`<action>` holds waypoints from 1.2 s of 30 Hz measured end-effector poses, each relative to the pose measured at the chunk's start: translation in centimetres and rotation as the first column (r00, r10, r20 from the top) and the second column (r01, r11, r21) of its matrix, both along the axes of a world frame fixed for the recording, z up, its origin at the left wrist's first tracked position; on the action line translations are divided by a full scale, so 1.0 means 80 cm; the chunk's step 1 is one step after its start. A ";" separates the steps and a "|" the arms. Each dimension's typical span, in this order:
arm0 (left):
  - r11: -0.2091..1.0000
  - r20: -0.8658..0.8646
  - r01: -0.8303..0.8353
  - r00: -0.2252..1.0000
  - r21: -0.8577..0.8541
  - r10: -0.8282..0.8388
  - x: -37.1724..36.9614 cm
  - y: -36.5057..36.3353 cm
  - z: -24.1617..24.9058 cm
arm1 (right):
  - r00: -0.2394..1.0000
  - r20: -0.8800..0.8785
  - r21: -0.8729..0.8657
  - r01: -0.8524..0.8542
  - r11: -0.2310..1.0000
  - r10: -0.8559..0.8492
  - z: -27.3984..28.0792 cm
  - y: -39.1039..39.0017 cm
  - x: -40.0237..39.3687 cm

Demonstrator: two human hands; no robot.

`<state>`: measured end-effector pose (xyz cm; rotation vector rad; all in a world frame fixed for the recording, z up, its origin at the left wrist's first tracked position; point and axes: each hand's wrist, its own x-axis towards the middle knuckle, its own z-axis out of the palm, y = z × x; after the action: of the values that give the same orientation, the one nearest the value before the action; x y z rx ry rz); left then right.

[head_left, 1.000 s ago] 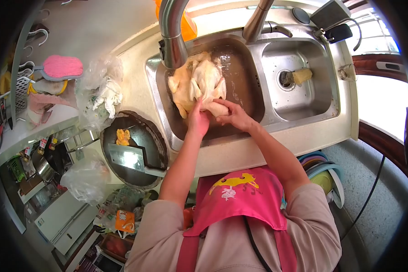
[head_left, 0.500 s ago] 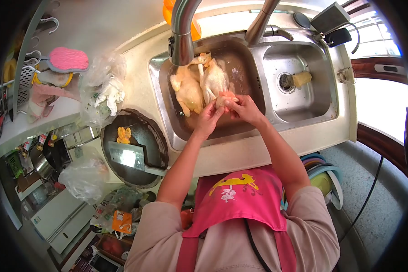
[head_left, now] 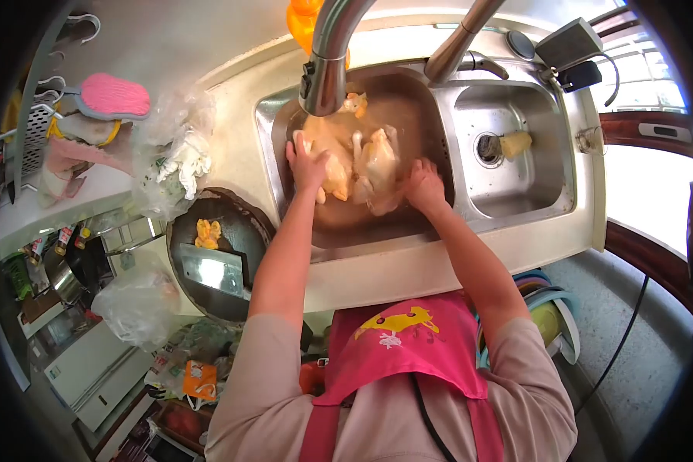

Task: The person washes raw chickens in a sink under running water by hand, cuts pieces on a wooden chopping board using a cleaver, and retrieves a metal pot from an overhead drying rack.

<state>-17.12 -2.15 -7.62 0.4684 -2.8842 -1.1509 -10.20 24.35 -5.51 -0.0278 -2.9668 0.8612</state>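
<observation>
Two chickens (head_left: 379, 162) lie in cloudy water in the sink (head_left: 443, 115); wet skin could slide from the left hand (head_left: 308, 169), spread wide on one. The right hand (head_left: 425, 187) (blurred, perhaps half-curled): grip, I cannot tell; shoving could splash the bench (head_left: 377, 276).

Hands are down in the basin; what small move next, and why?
I'd probably close the right hand on the nearer bird, since it's at that bird's side in cloudy water, while the left hand lies on the other bird.
</observation>
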 end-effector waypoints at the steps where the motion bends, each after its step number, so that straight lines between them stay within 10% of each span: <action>1: 0.992 0.103 -0.036 0.994 0.122 0.024 -0.008 -0.002 -0.004 | 0.977 -0.212 0.061 0.020 0.998 -0.007 0.003 -0.012 -0.005; 5: 0.982 0.245 0.017 0.968 0.187 -0.064 0.006 0.011 -0.005 | 0.981 -0.066 -0.368 -0.195 0.909 0.183 0.010 -0.057 -0.035; 7: 0.986 0.203 0.080 0.973 0.147 -0.109 0.028 0.011 -0.019 | 0.913 0.263 -0.578 -0.111 0.808 0.313 0.005 -0.091 -0.050; 15: 0.973 0.223 0.100 0.964 0.206 -0.147 0.105 0.024 0.009 | 0.893 0.431 -0.770 0.289 0.569 0.128 -0.067 -0.160 -0.082; 18: 0.956 0.182 0.140 0.965 0.257 -0.190 0.107 0.030 0.021 | 0.799 0.599 -0.519 0.340 0.784 0.049 -0.070 -0.154 -0.111; 22: 0.813 0.198 0.123 0.939 0.570 -0.281 0.096 0.013 0.018 | 0.650 0.705 -0.354 0.668 0.655 -0.282 -0.045 -0.139 -0.138; 26: 0.944 0.190 0.240 0.940 0.226 -0.284 0.093 0.018 0.065 | 0.497 0.867 -0.497 0.867 -0.013 0.010 -0.048 -0.107 -0.145; 30: 0.866 0.073 0.284 0.937 0.412 -0.342 0.071 0.027 0.052 | 0.523 0.739 -0.478 0.851 -0.216 0.424 -0.051 -0.072 -0.103; 35: 0.740 0.191 0.224 0.882 0.634 -0.431 0.054 0.040 0.006 | 0.646 0.680 -0.620 0.759 -0.198 0.347 0.025 -0.057 -0.050; 36: 0.725 0.233 0.163 0.880 0.669 -0.413 0.053 0.038 -0.008 | 0.754 0.614 -0.775 0.631 0.001 0.233 0.016 -0.057 -0.035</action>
<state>-12.91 0.89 -8.26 0.2270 -2.8427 -2.3674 -12.99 19.81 -4.25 -0.9838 -1.5906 3.1239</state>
